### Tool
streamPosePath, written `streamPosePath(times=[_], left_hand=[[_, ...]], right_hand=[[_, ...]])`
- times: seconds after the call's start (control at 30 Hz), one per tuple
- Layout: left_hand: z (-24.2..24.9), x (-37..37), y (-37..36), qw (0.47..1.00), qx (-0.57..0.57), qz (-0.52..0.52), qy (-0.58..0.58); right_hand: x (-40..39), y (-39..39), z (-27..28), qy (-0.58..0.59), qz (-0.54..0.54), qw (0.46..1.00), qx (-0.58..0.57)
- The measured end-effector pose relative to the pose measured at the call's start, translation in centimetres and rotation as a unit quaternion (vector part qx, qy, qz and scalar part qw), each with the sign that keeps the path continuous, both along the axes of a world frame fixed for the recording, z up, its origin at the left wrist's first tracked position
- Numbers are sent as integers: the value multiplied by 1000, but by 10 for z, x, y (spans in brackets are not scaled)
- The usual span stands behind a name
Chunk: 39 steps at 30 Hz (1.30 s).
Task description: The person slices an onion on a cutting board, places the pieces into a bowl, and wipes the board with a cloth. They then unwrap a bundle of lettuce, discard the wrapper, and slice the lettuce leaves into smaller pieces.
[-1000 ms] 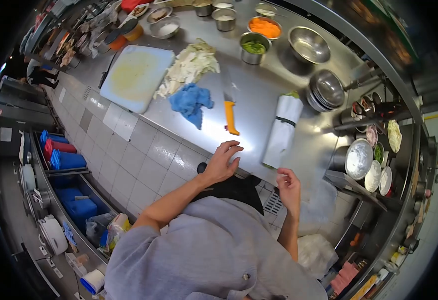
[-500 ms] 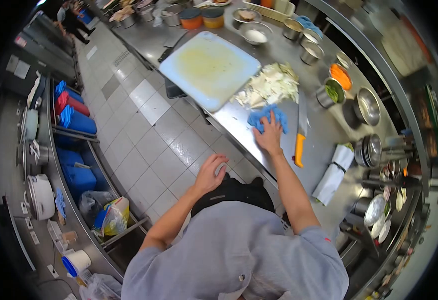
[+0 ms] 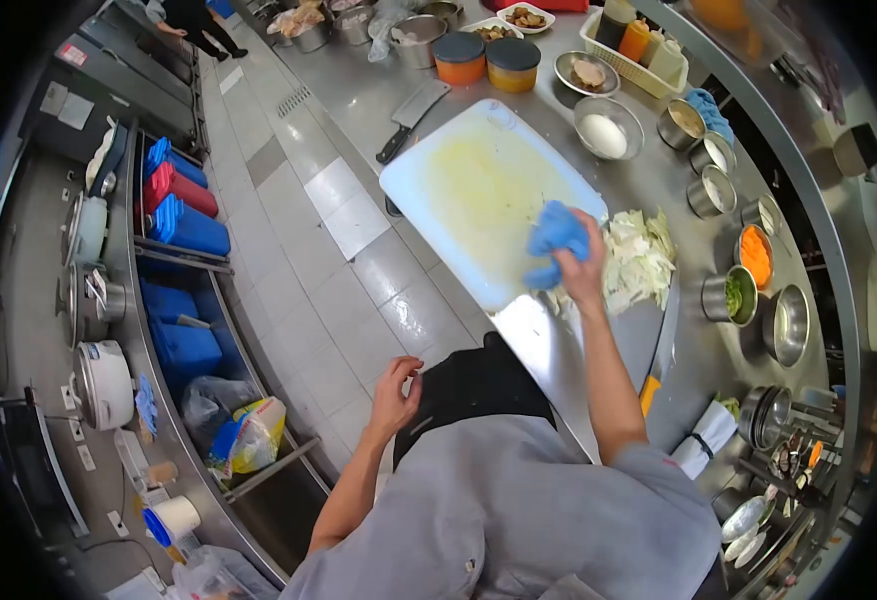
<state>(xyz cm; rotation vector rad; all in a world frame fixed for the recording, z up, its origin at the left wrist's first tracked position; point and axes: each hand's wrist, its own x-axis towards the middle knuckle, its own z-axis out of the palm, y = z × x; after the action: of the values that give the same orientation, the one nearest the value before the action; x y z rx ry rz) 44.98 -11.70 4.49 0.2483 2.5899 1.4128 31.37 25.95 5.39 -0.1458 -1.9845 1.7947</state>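
My right hand (image 3: 586,262) grips a crumpled blue cloth (image 3: 557,238) over the near right part of a white cutting board (image 3: 459,170). A yellowish stain covers much of the board. Chopped cabbage (image 3: 639,262) lies in a heap beside the board, just past my right wrist. A knife with an orange handle (image 3: 650,394) rests on the steel counter to the right of my forearm. My left hand (image 3: 396,395) hangs low by my waist, holding nothing, its fingers loosely bent and apart.
A cleaver (image 3: 416,118) lies beyond the board's far left corner. Lidded tubs (image 3: 459,60), an egg-like white item in a metal bowl (image 3: 607,132), and pots of carrot (image 3: 755,255) and greens (image 3: 733,296) line the counter. A person (image 3: 199,22) stands far left.
My right hand has lifted the blue cloth from the steel counter and carried it forward and left over the cutting board. The view has shifted, bringing the cleaver into full sight.
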Motion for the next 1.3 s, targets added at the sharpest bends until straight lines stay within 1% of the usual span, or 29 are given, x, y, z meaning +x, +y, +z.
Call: streamPosePath(times=[0.07, 0.13, 0.2, 0.23, 0.3, 0.37, 0.4, 0.47, 0.5, 0.6, 0.67, 0.73, 0.77, 0.83, 0.87, 0.9, 0.93, 1.0, 1.1, 1.13, 1.2, 1.27, 1.3], left_hand=[[16, -35, -2, 1000, -20, -8, 17], [24, -59, -7, 998, -40, -6, 44], [27, -81, -17, 997, -51, 11, 52], [26, -91, -25, 997, -56, 18, 56], [13, -110, -44, 997, -60, 8, 40], [-3, -133, -63, 998, -63, -11, 20], [-11, -149, -71, 997, -62, -42, 9], [-18, -183, -91, 992, -61, -112, -18], [-10, -206, -95, 985, -65, -161, -11], [-2, -274, -114, 959, -76, -271, -9], [1, -324, -126, 937, -89, -338, -8], [2, -366, -140, 910, -104, -401, -1], [4, -383, -144, 906, -100, -410, 2], [-2, -406, -155, 904, -81, -419, 2], [-5, -415, -161, 903, -72, -423, 1], [-6, -419, -165, 903, -72, -423, -5], [-7, -420, -172, 904, -62, -423, -12], [-13, -423, -182, 907, -42, -418, -21], [-25, -422, -199, 919, -27, -388, -62], [-28, -423, -204, 922, -28, -380, -74], [-32, -430, -210, 917, -31, -393, -57], [-31, -442, -212, 912, -31, -408, -30], [-28, -449, -211, 909, -40, -414, -21]], right_hand=[[-71, -33, 14, 144, 43, 983, 109], [-130, -70, 41, 153, 45, 974, 161], [-188, -94, 35, 107, 42, 975, 189], [-215, -101, 26, 71, 25, 966, 246], [-260, -114, -3, -8, -11, 934, 356], [-288, -132, -49, -17, -65, 898, 434], [-299, -140, -66, -26, -91, 877, 472], [-331, -138, -77, -28, -44, 906, 420], [-347, -129, -81, -26, -20, 917, 399], [-379, -110, -89, -103, -128, 856, 490], [-377, -88, -83, -184, -168, 840, 482], [-354, -67, -77, -258, -211, 818, 469], [-331, -53, -77, -289, -235, 805, 462], [-276, -20, -90, -296, -325, 753, 489], [-240, -1, -89, -301, -349, 744, 484], [-210, 8, -72, -371, -388, 723, 434], [-178, 21, -61, -433, -405, 700, 399], [-114, 43, -57, -435, -451, 675, 390], [-90, 59, -39, -317, -506, 698, 395], [-100, 46, -21, -281, -484, 746, 362], [-138, 14, 8, -203, -433, 830, 287], [-188, -45, 14, -131, -420, 803, 403], [-219, -101, 34, -149, -433, 813, 358]])
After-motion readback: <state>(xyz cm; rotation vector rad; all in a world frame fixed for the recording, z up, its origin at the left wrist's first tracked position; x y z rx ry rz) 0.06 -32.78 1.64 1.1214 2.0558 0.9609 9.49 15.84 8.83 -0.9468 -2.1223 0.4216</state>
